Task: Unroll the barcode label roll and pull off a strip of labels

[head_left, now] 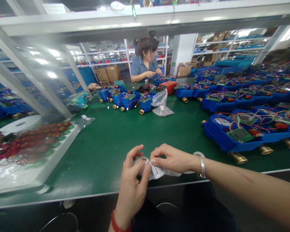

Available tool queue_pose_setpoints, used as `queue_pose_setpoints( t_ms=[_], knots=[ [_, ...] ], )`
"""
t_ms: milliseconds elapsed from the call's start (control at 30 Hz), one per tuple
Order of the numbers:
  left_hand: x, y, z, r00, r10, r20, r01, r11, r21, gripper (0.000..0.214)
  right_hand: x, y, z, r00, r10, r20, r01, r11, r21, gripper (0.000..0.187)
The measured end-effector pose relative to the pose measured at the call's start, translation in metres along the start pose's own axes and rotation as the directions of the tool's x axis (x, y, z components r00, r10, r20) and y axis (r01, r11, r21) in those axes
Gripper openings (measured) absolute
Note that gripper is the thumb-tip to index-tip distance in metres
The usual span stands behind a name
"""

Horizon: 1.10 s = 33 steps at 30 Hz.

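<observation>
A strip of white barcode labels (157, 172) is pinched between both of my hands just above the front edge of the green table (106, 148). My left hand (135, 180), with a red band at the wrist, has thumb and fingers closed on the strip's curled left part. Fingertips of my right hand (168, 158) press together on the same strip, close to my left thumb. Past the right wrist, which wears a silver bangle (202, 166), the pale strip trails over the table. Exactly what lies between the right fingertips is hidden.
Blue meter bodies (219, 132) with wires and brass fittings fill the right side; several more (129, 100) stand ahead beside a plastic bag of small parts (162, 109). At left lies a white foam tray (60, 151) of wired components. A person (145, 64) works opposite.
</observation>
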<state>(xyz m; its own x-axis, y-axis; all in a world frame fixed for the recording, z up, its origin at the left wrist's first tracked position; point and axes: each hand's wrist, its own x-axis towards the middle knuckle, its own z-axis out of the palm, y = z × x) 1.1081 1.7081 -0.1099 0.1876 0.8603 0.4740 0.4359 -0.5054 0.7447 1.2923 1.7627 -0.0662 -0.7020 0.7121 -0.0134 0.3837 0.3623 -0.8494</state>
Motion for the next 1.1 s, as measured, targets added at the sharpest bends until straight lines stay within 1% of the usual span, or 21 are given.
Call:
queue_pose_setpoints(
  t_ms=[100, 200, 400, 467, 567, 667, 733, 833, 933, 1000, 1100],
  knots=[
    [0.002, -0.002, -0.001, 1.000, -0.008, 0.001, 0.008, 1.000, 0.004, 0.016, -0.003, -0.007, -0.007, 1.000, 0.016, 0.013, -0.015, 0.996, -0.089, 0.023],
    [0.003, -0.004, -0.002, 1.000, -0.016, 0.025, 0.015, 1.000, 0.010, 0.015, -0.006, -0.011, -0.012, 0.999, 0.034, 0.009, -0.032, 0.988, -0.154, 0.020],
    [0.001, -0.002, 0.000, 1.000, -0.028, 0.009, 0.028, 0.999, 0.017, 0.011, -0.007, -0.008, -0.011, 0.998, 0.056, -0.035, -0.062, 0.979, -0.192, 0.015],
    [0.001, 0.000, 0.002, 1.000, -0.025, -0.010, 0.025, 1.000, -0.008, 0.011, -0.006, -0.007, -0.010, 0.998, 0.050, -0.048, -0.057, 0.987, -0.152, 0.015],
    [-0.001, 0.003, 0.004, 0.998, -0.049, -0.049, 0.046, 0.997, -0.065, 0.010, -0.005, -0.006, -0.008, 0.999, 0.033, -0.031, -0.032, 0.999, 0.017, 0.023],
    [-0.002, 0.004, 0.005, 0.994, -0.080, -0.081, 0.069, 0.990, -0.124, 0.010, -0.006, -0.007, -0.007, 0.999, 0.048, -0.016, -0.044, 0.980, 0.196, 0.031],
    [-0.002, 0.004, 0.006, 0.992, -0.091, -0.090, 0.078, 0.987, -0.138, 0.010, -0.006, -0.009, -0.009, 0.997, 0.069, -0.017, -0.062, 0.968, 0.245, 0.032],
    [-0.001, 0.003, 0.005, 0.992, -0.081, -0.101, 0.071, 0.992, -0.101, 0.012, -0.008, -0.014, -0.013, 0.996, 0.091, -0.005, -0.089, 0.981, 0.172, 0.030],
    [0.001, 0.002, 0.003, 0.992, -0.035, -0.122, 0.031, 0.999, -0.036, 0.012, -0.011, -0.017, -0.019, 0.991, 0.127, 0.050, -0.130, 0.989, 0.067, 0.028],
    [0.002, 0.002, 0.001, 0.995, -0.018, -0.100, 0.017, 1.000, -0.014, 0.010, -0.011, -0.017, -0.021, 0.989, 0.134, 0.068, -0.138, 0.989, 0.052, 0.025],
    [0.004, 0.003, -0.001, 0.999, -0.012, -0.038, 0.012, 1.000, -0.009, 0.010, -0.011, -0.016, -0.022, 0.991, 0.122, 0.061, -0.125, 0.991, 0.054, 0.021]
  ],
)
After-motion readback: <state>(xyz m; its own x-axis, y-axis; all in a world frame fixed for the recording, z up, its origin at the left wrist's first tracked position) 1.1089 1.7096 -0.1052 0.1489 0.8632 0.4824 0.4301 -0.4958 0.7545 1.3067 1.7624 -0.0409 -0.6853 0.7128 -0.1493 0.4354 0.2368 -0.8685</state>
